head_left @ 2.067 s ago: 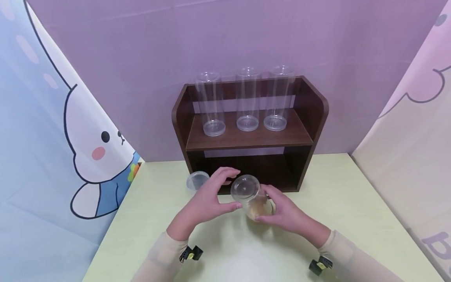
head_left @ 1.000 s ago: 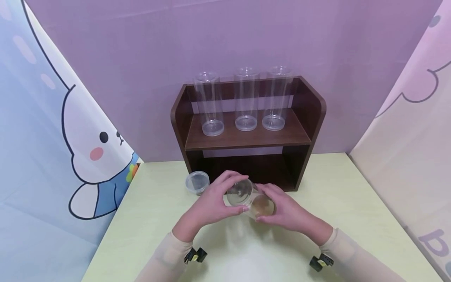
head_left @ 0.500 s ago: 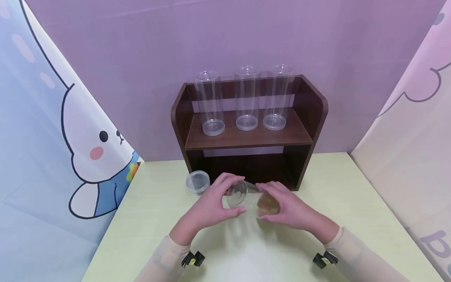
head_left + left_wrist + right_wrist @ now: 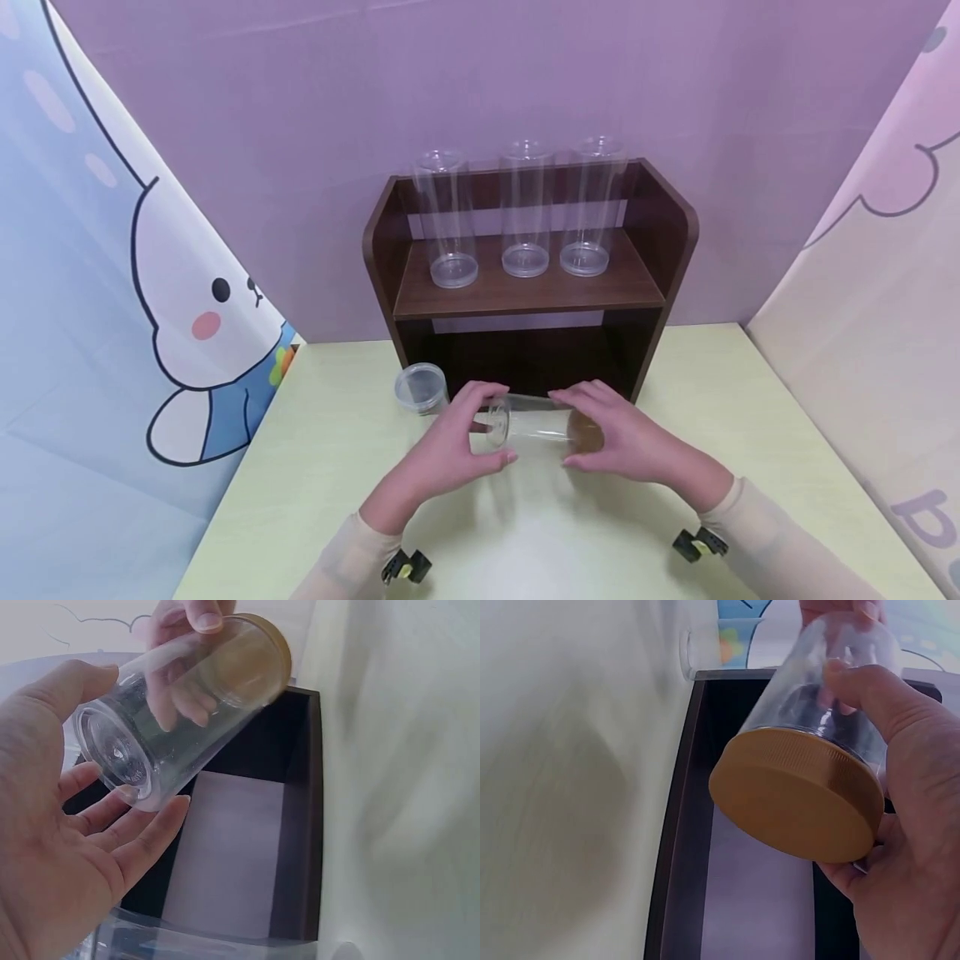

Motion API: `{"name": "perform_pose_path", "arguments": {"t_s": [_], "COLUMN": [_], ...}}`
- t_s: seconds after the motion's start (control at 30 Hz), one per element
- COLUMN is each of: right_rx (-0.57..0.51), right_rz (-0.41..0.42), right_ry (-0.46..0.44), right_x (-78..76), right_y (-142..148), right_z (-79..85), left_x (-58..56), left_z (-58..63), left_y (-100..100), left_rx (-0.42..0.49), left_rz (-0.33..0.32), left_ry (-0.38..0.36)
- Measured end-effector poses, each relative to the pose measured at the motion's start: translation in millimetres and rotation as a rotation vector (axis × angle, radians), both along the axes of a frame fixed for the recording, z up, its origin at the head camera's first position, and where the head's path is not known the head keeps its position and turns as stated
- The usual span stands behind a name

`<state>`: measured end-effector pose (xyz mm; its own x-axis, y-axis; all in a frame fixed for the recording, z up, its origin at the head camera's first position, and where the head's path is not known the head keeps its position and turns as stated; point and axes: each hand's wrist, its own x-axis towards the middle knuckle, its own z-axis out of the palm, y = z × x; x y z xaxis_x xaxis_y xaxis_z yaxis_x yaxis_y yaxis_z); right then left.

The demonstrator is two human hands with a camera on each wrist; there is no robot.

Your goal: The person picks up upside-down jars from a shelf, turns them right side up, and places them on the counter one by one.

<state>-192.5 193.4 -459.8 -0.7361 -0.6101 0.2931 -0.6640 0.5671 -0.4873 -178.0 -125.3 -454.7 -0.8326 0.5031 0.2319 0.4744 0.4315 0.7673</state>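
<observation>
A clear plastic jar [image 4: 538, 423] with a ribbed brown screw lid [image 4: 795, 796] lies sideways in the air between the hands, over the table before the shelf. My right hand [image 4: 626, 437] grips the lid end, its thumb on the clear wall and fingers on the opposite side. Round the ringed base, my left hand [image 4: 442, 442] has its thumb and fingers spread loosely. In the left wrist view, left fingertips [image 4: 180, 804] are right at the base's rim. The jar's inside looks see-through.
A dark brown two-tier shelf [image 4: 528, 302] stands at the back. On its upper board are three tall clear cylinders [image 4: 453, 271]. A clear round container [image 4: 421, 388] stands on the pale table [image 4: 330, 467] by the shelf's left foot. Purple cloth [image 4: 300, 100] hangs behind.
The jar has turned from base toward the camera to lying crosswise, lid to the right. The left hand has come to its base; the right hand has moved slightly right with the lid end.
</observation>
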Motion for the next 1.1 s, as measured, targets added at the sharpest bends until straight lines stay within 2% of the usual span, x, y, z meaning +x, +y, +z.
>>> {"name": "perform_pose_path", "arguments": {"t_s": [0.27, 0.47, 0.93, 1.1], "right_rx": [0.027, 0.001, -0.148, -0.321], "right_rz": [0.027, 0.021, 0.015, 0.003], "right_ry": [0.009, 0.009, -0.014, -0.023], "right_x": [0.0, -1.6, -6.7, -11.2], "right_y": [3, 7, 11, 18], "right_z": [5.9, 7.2, 10.9, 9.2], "left_x": [3.6, 5.7, -1.8, -4.8], "left_z": [-13.2, -20.1, -31.5, -33.6], "left_y": [-1, 0, -3, -4], "left_rx": [0.023, 0.089, 0.274, 0.36], "left_rz": [0.025, 0.025, 0.002, -0.002], "left_ry": [-0.084, -0.15, -0.24, -0.253]}}
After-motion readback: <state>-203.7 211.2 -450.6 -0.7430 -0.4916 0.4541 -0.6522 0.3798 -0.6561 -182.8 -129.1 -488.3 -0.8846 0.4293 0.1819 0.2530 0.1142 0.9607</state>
